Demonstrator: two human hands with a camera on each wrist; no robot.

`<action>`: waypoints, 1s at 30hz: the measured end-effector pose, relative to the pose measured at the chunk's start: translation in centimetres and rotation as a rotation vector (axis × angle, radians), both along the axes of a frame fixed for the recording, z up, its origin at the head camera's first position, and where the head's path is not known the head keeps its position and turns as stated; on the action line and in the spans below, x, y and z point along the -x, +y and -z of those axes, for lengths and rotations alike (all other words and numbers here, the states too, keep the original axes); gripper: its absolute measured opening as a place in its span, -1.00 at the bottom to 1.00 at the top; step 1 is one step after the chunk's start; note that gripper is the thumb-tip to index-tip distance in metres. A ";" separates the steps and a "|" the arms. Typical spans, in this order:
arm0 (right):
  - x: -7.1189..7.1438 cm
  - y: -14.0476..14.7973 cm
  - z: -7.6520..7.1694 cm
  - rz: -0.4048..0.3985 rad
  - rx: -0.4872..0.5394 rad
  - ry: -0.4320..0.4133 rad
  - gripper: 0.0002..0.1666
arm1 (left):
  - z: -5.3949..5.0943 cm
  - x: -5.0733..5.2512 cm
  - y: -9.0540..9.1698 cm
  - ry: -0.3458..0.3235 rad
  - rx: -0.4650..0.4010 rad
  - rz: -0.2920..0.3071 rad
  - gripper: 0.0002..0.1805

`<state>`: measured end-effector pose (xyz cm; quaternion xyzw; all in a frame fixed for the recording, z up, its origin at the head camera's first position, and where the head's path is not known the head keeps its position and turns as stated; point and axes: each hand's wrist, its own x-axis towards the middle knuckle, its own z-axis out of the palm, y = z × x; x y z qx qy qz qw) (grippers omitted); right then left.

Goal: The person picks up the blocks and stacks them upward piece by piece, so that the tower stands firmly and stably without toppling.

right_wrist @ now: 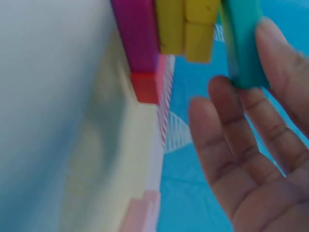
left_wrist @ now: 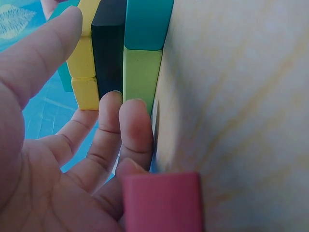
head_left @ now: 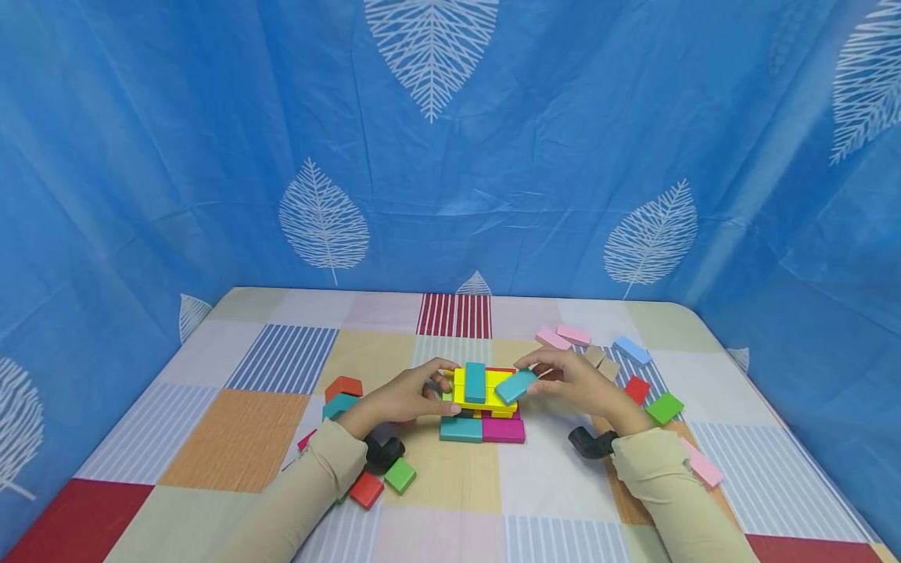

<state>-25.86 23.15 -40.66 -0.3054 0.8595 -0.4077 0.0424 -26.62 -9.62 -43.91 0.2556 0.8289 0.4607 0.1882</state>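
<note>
Presently, the right hand (head_left: 572,380) pinches a teal block (head_left: 515,387) at the block stack's (head_left: 486,404) right end. The left hand (head_left: 408,393), fingers loosely extended, touches its left end.

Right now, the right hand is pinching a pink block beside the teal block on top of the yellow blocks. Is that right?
Not quite: the right hand pinches a second teal block, not a pink one; the head view shows its colour. The other teal block does lie on top of the yellow blocks.
</note>
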 end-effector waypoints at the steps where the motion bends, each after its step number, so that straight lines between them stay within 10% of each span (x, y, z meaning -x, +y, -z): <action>1: 0.0 -0.1 0.2 -0.006 0.015 0.010 -0.55 | 0.0 0.0 0.0 0.000 -0.001 0.000 -0.29; 11: 0.6 -0.9 1.6 -0.044 0.104 -0.033 -0.37 | 0.0 0.1 0.0 -0.012 -0.007 0.003 -0.28; 20: 0.2 -1.0 1.6 0.103 0.070 -0.188 -0.22 | 0.0 0.2 -0.1 -0.014 -0.008 0.008 -0.29; 30: -0.1 -2.0 2.0 0.090 0.066 -0.136 -0.32 | -0.1 0.2 -0.1 -0.018 -0.003 0.002 -0.28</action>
